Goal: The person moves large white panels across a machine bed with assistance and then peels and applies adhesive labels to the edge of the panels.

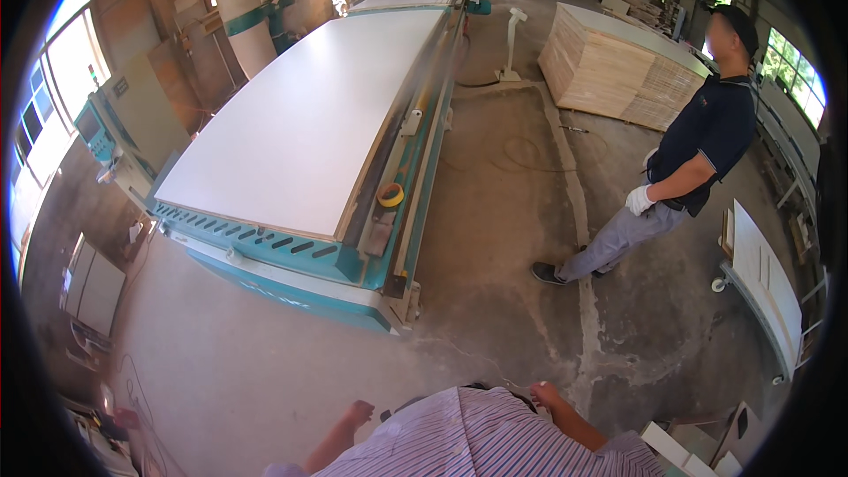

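At the bottom of the head view, my left hand [358,413] hangs beside my striped shirt with its fingers loosely curled; whether it holds anything cannot be made out. My right hand [546,395] is low on the other side of the shirt, its fingers bent and partly hidden by the angle. Neither hand touches the machine. Before me stands a long teal and white CNC router bed [265,238] with a large white panel [298,106] lying on it. A roll of yellow tape [390,195] rests on the machine's right side rail.
A co-worker in white gloves [705,112] stands at the right, near a tall stack of boards [616,66]. A wheeled cart with panels [762,278] is at the far right. A control cabinet [126,126] stands left of the bed. A thin stand [511,46] and a hose [536,165] are on the floor.
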A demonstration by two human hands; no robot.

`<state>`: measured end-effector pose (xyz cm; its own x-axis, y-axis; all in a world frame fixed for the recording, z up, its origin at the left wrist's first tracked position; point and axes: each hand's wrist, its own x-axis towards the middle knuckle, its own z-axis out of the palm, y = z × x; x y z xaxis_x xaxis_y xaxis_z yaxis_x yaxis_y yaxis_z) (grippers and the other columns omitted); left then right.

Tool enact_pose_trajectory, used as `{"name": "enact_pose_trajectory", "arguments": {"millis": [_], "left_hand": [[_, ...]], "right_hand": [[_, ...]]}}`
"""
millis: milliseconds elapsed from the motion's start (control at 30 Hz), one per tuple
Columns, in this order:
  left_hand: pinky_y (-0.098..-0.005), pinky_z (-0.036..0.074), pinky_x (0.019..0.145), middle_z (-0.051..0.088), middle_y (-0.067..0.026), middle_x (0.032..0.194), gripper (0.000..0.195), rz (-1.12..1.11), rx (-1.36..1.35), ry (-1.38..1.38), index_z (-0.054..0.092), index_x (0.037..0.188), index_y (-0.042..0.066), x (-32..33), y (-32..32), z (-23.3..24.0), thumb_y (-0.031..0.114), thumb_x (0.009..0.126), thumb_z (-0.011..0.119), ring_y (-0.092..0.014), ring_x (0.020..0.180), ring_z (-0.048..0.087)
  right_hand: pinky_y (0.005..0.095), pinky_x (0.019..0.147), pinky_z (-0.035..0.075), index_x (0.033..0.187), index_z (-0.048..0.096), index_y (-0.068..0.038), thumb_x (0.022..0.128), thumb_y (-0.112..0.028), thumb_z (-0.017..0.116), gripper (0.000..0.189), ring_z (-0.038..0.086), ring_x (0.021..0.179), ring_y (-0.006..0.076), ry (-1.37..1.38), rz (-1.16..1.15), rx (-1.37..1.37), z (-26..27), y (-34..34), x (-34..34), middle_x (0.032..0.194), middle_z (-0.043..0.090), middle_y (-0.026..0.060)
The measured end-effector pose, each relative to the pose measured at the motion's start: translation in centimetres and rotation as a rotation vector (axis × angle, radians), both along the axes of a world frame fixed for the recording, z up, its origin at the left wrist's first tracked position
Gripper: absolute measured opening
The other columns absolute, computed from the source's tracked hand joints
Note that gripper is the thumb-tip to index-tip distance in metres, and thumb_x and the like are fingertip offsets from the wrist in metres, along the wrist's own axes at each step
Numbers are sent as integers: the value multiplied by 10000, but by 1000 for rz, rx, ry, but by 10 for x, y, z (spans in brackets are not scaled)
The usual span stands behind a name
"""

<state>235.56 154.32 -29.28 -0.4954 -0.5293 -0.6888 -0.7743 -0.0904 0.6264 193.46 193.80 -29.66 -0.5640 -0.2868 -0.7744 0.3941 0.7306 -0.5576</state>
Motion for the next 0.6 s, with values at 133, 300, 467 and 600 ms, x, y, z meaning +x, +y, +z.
{"name": "enact_pose_trajectory", "arguments": {"millis": [133, 300, 467, 600], "left_hand": [[-367, 537, 648, 657, -137, 829, 173, -233, -131, 13, 634, 891, -38, -8, -7, -6, 128, 854, 601, -234, 765, 636], [-351, 525, 640, 644, -140, 814, 255, 203, 117, -27, 618, 936, -64, -32, 0, 28, 176, 850, 609, -224, 745, 620], [-348, 526, 634, 651, -146, 835, 285, 193, 121, -44, 612, 970, -76, -30, 1, 32, 188, 864, 599, -231, 721, 621], [-354, 537, 640, 664, -149, 857, 275, 178, 149, -78, 624, 1009, -66, -25, 5, 28, 172, 876, 592, -241, 748, 642]], "right_hand": [[335, 538, 468, 982, 633, -86, 856, -203, 577, 181, 576, 638, 166, 37, 52, -55, -3, -2, -5, 786, 631, 45], [319, 518, 456, 982, 622, -95, 853, -186, 581, 164, 558, 606, 138, 11, -9, -51, -13, -4, -10, 762, 621, 29], [325, 512, 464, 1002, 627, -92, 850, -192, 582, 188, 570, 615, 145, 32, 11, 21, -2, -8, -7, 788, 636, 35], [330, 536, 485, 1018, 636, -95, 844, -210, 590, 214, 587, 631, 166, 1, -25, -15, 8, -6, 1, 811, 649, 42]]}}
